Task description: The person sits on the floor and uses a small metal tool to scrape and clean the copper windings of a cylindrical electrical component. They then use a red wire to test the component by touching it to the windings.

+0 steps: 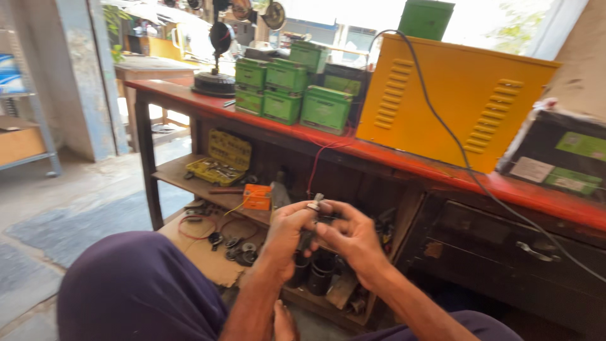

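Open yellow case (222, 158) holds metal sockets (218, 168).

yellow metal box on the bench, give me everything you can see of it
The yellow box looks like a painted sheet-metal housing, rectangular, standing upright on the red benchtop. Its front face carries two slanted columns of louvred vent slots. A grey cable runs from its top down across the front and off the bench edge. Green cartons sit just beside it, and a green container shows behind its top. Neither hand touches it.
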